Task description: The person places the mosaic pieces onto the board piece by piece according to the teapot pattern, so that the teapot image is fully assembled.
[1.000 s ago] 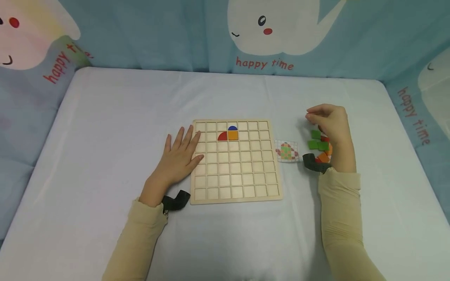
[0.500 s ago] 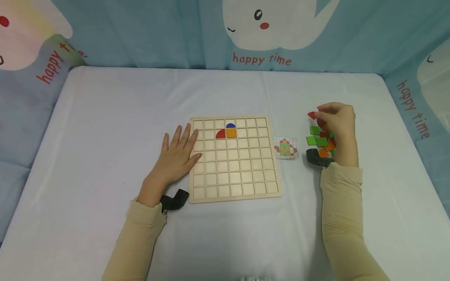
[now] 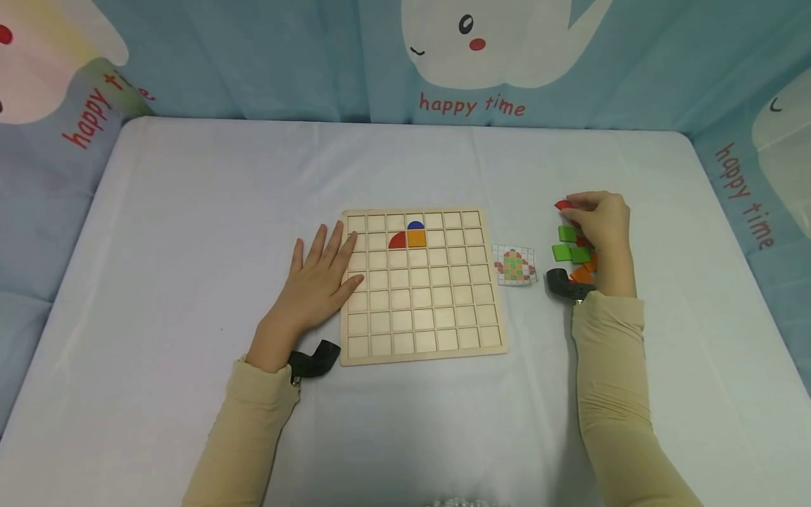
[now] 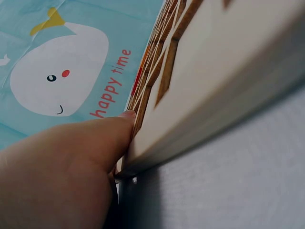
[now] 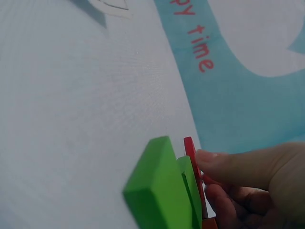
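The right hand (image 3: 598, 222) pinches a red piece (image 3: 562, 205) above the pile (image 3: 575, 255) near the table's right edge. The left hand (image 3: 317, 278) lies flat and open on the board (image 3: 423, 331). The picking step seems done; next, the piece probably must go carefully into a free cell.

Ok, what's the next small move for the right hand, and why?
Probably carry the red piece across to the wooden grid board. The right hand pinches it above the pile of loose pieces, and the left hand rests flat on the board's edge.
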Available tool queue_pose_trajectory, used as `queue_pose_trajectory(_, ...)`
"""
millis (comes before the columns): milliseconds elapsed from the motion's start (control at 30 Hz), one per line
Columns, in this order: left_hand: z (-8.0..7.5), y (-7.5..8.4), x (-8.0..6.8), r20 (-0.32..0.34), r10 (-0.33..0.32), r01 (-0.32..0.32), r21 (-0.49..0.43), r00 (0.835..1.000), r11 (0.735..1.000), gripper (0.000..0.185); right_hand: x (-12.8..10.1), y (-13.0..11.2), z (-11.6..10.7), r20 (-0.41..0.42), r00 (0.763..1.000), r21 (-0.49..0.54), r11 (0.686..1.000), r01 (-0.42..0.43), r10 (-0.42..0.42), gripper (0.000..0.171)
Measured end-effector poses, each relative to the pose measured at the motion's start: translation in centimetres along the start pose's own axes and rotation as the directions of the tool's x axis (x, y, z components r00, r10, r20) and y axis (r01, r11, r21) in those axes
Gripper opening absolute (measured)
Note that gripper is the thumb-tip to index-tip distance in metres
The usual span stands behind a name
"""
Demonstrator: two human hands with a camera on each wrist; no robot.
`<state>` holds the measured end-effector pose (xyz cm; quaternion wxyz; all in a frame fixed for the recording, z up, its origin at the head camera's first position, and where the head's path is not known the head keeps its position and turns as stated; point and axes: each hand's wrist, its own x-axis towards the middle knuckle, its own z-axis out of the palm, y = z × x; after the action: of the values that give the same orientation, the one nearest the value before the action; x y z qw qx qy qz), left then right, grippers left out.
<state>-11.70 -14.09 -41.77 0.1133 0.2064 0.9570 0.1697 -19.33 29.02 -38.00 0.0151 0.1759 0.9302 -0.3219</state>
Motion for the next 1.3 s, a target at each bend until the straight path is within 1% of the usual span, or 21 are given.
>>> queue_pose_trajectory(267, -0.1, 0.1, 0.0, 0.001, -0.001, 0.001, -0.002, 1.0, 1.0, 0.069, 0.0, 0.1, 0.1, -0.007, 1.0, -0.042, 0.999, 0.018, -0.018, 0.033)
queue_pose_trajectory(500, -0.1, 0.1, 0.0, -0.001, -0.002, 0.002, -0.001, 1.0, 1.0, 0.069, -0.3, -0.1, -0.1, 0.043, 0.998, -0.052, 0.998, 0.039, -0.037, 0.032)
queue_pose_trajectory(633, -0.1, 0.0, 0.0, -0.002, -0.003, 0.003, 0.0, 1.0, 1.0, 0.069, -0.4, -0.3, -0.1, 0.057, 0.996, -0.059, 0.996, 0.07, -0.067, 0.032)
queue_pose_trajectory(767, -0.1, 0.1, 0.0, 0.002, -0.002, 0.002, -0.003, 1.0, 1.0, 0.069, -0.5, -0.3, -0.1, 0.066, 0.994, -0.055, 0.995, 0.087, -0.083, 0.032)
queue_pose_trajectory(933, -0.1, 0.3, 0.0, 0.006, -0.001, 0.001, -0.006, 1.0, 1.0, 0.069, -0.7, -0.2, -0.1, 0.054, 0.994, -0.053, 0.993, 0.101, -0.098, 0.027)
queue_pose_trajectory(1033, -0.1, 0.3, 0.0, 0.005, 0.0, 0.0, -0.002, 1.0, 1.0, 0.069, -0.8, -0.3, -0.3, 0.063, 0.992, -0.045, 0.992, 0.117, -0.114, 0.025)
queue_pose_trajectory(1167, 0.0, 0.2, 0.0, 0.002, -0.001, 0.001, 0.003, 1.0, 1.0, 0.069, -1.1, -0.8, -0.4, 0.08, 0.986, -0.027, 0.988, 0.149, -0.146, 0.022)
queue_pose_trajectory(1300, 0.0, 0.1, 0.0, -0.002, -0.002, 0.002, 0.0, 1.0, 1.0, 0.069, -1.4, -1.9, -0.4, 0.095, 0.978, 0.007, 0.982, 0.187, -0.187, 0.018)
